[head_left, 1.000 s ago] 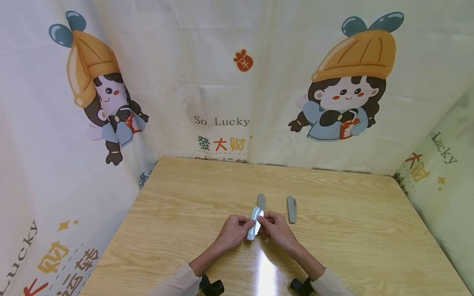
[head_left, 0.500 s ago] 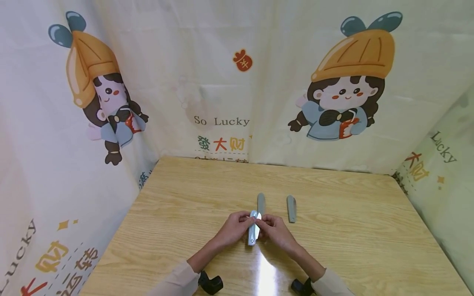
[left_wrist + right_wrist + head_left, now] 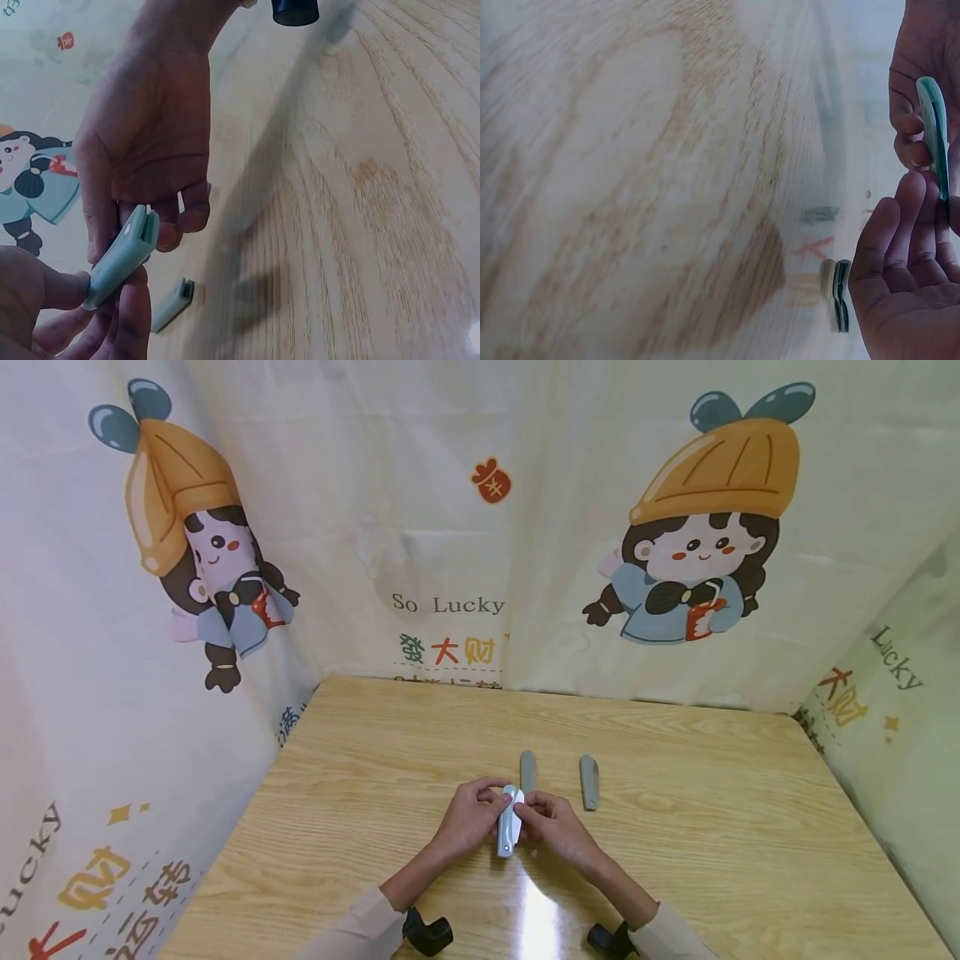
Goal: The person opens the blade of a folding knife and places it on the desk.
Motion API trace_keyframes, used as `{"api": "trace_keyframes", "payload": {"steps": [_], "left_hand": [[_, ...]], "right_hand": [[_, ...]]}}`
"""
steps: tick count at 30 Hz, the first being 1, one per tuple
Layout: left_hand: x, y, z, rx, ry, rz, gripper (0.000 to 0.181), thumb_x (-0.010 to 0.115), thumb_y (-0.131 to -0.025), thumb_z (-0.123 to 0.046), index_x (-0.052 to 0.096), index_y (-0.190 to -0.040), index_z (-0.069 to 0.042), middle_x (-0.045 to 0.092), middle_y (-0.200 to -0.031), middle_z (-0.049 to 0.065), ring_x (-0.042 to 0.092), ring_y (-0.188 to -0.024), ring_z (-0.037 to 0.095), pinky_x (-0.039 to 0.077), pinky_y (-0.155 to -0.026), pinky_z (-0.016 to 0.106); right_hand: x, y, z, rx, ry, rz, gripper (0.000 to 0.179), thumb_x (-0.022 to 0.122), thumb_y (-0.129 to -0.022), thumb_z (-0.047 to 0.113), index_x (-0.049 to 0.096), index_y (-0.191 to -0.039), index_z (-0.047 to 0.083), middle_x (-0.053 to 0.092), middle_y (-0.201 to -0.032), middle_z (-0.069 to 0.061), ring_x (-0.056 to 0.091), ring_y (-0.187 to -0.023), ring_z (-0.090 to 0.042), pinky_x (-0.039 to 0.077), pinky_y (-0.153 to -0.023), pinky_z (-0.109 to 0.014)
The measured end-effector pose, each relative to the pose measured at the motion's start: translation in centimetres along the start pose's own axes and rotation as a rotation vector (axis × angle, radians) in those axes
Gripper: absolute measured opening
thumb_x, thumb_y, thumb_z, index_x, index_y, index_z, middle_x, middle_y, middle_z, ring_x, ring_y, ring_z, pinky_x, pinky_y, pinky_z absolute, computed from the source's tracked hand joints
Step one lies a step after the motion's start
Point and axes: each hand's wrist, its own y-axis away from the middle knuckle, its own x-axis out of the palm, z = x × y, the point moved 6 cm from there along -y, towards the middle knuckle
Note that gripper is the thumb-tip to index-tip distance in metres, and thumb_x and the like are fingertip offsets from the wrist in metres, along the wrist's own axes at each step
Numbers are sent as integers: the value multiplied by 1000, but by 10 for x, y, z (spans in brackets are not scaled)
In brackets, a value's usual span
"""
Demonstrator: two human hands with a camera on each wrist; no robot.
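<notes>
A folding knife (image 3: pixel 505 831) with a pale blue-green handle is between my hands above the table, its white blade showing along the handle's right side. My left hand (image 3: pixel 471 817) grips the handle with thumb and fingers. My right hand (image 3: pixel 561 828) pinches at the blade with thumb and forefinger. In the left wrist view, the knife's handle (image 3: pixel 120 259) hides most of the blade. In the right wrist view, the fingers of my right hand (image 3: pixel 911 277) are just below the handle. Just beyond my hands lies one grey-green folding knife (image 3: pixel 528 770), its near end close to the held one.
Another grey-green folding knife (image 3: pixel 589 783) lies further right on the wooden table (image 3: pixel 712 827). A printed curtain (image 3: pixel 555 552) hangs behind the table and along both sides. Black devices (image 3: pixel 427 935) are worn at both wrists.
The held knife has shifted slightly left and nearer to me, and it has turned a little. Both hands move with it and keep their hold. The two knives on the table stay put.
</notes>
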Motion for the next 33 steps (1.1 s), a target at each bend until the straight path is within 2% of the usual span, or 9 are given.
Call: {"api": "trace_keyframes", "payload": {"steps": [4,8,11,14,16,19,22,25,33], "left_hand": [[-1,1,0,-25,11,-10,31,63,-100,-6,62,-127,10,70,-80,8,60,-57,13,55,-52,37],[0,3,-2,-31,15,-13,29,61,-101,-3,62,-126,10,70,-80,12,62,-58,17,56,-56,47],[0,7,-11,-25,15,-11,27,60,-100,0,61,-124,13,69,-80,16,64,-61,21,56,-59,56],[-1,13,-27,-21,21,-7,25,59,-100,3,60,-122,16,68,-81,21,65,-62,23,55,-63,61],[-2,17,-38,-6,18,-8,25,59,-99,4,59,-121,17,68,-81,22,65,-62,26,55,-63,61],[-3,20,-45,18,23,-14,24,59,-98,5,59,-119,17,68,-81,23,66,-63,33,55,-61,60],[-3,20,-45,27,27,-21,23,60,-98,5,60,-118,17,68,-81,23,66,-64,39,54,-61,61],[-4,20,-45,9,37,-29,23,59,-98,5,60,-118,16,69,-83,26,67,-66,44,53,-65,66],[-5,22,-45,-1,51,-48,21,60,-98,5,60,-116,16,69,-83,27,68,-64,39,54,-64,63]], "right_hand": [[0,0,1,0,-1,10,30,56,-106,14,60,-106,-15,71,-89,-10,65,-75,-11,54,-68,-26],[0,1,2,0,0,23,30,56,-106,14,60,-106,-16,72,-91,-13,66,-76,-12,54,-69,-26],[-1,2,1,7,5,16,30,56,-106,15,61,-106,-15,72,-92,-13,66,-77,-13,55,-69,-27],[-2,1,0,20,-1,4,29,57,-106,15,61,-106,-14,72,-91,-12,67,-77,-13,54,-69,-27],[-1,0,-1,26,-3,-3,29,57,-105,16,61,-106,-13,71,-91,-11,66,-77,-14,54,-69,-27],[-1,-1,-2,25,7,-11,28,57,-105,15,62,-107,-12,71,-89,-10,65,-77,-14,54,-69,-27],[-1,-2,-3,25,15,-18,27,57,-105,15,62,-106,-12,69,-87,-9,63,-75,-15,53,-68,-27],[0,-1,-3,22,16,-22,26,56,-106,15,61,-105,-11,68,-86,-8,62,-75,-15,53,-68,-27],[-2,2,-3,34,24,-57,26,56,-105,13,59,-104,-13,64,-82,-9,60,-73,-16,50,-67,-27]]}}
